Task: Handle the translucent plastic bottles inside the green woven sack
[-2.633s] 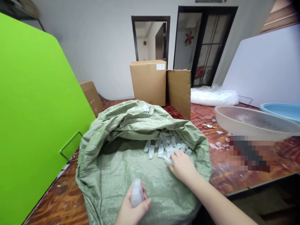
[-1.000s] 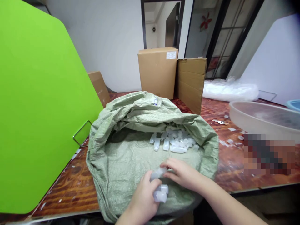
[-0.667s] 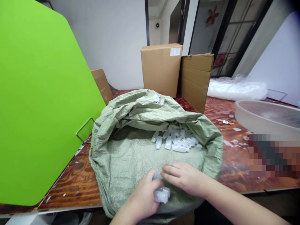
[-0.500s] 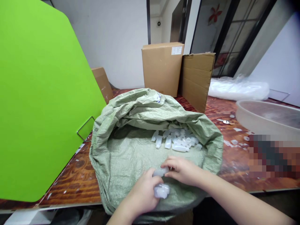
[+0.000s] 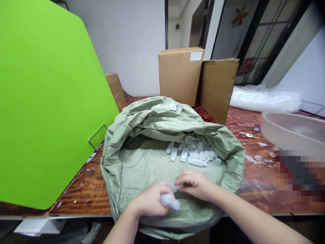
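At far left we see a bright green upright board (image 5: 48,101); beside it the crumpled pale green woven sack (image 5: 142,135) lies open on the dark red wooden table (image 5: 81,189); over the sack's near edge our left hand (image 5: 149,202) is closed around small translucent plastic bottles (image 5: 169,201); our right hand (image 5: 196,184) pinches another small clear bottle (image 5: 175,187) just beside; loose bottles (image 5: 193,154) sit deeper inside; a translucent round basin (image 5: 291,130) stands at right.

Green board (image 5: 45,101) left; cardboard boxes (image 5: 180,74) behind; translucent basin (image 5: 291,130) right; wooden table (image 5: 83,189).
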Tool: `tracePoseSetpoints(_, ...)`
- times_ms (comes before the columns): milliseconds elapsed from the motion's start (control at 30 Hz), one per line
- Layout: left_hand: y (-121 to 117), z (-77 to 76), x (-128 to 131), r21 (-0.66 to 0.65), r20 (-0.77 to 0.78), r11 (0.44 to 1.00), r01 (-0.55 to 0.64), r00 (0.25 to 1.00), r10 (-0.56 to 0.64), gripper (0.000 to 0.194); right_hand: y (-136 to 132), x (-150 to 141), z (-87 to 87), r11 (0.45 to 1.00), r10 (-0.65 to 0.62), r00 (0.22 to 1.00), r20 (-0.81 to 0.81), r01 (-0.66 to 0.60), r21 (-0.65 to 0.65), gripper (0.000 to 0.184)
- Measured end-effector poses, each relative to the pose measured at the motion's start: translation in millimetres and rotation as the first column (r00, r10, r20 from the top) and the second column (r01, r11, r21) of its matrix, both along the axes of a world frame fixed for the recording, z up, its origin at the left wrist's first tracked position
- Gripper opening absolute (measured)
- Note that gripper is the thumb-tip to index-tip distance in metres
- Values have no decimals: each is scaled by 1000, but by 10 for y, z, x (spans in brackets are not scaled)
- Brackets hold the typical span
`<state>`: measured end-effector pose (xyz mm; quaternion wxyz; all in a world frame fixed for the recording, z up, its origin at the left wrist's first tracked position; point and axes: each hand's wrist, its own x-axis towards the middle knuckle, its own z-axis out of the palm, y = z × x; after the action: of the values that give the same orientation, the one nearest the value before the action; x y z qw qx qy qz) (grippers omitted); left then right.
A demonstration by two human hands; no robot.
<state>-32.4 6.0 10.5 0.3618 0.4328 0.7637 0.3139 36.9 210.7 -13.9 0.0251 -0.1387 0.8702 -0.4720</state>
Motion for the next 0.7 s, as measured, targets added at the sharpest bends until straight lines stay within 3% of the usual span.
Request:
tracePoseSetpoints(67, -5, -15, -22, 10, 31, 1000, 3, 1000, -3, 27, -28, -32, 36, 995, -71, 971, 227, 84, -50, 25)
tracePoseSetpoints(133, -10, -31, -29, 18, 41, 1000, -1, 999, 1, 25, -63, -54, 63, 976, -99, 887, 450, 174, -128, 29)
tracePoseSetpoints(200, -16, -45, -29, 32, 45, 999, -6, 999, 4, 24, -93, -60, 75, 958, -80, 838, 540, 214, -190, 28)
tracePoseSetpoints(267, -29, -61, -34, 42, 44, 999, -20, 999, 18, 22, -110, -46, 68, 958, -82, 866, 493, 204, -200, 27)
tracePoseSetpoints(400, -69, -103, -79, 62, 113, 997, -38, 993, 31, 27, -112, 18, 11, 989, -81, 979, 186, 102, -104, 21)
tracePoseSetpoints(500, -89, -131, -125, 105, 155, 994, -19, 988, 3, 30, -111, 49, -32, 998, -35, 999, -8, 34, -48, 22)
tracePoseSetpoints(700, -102, -131, -149, 141, 174, 990, -8, 985, -17, 29, -99, 24, 40, 992, -17, 997, 81, 27, -127, 13)
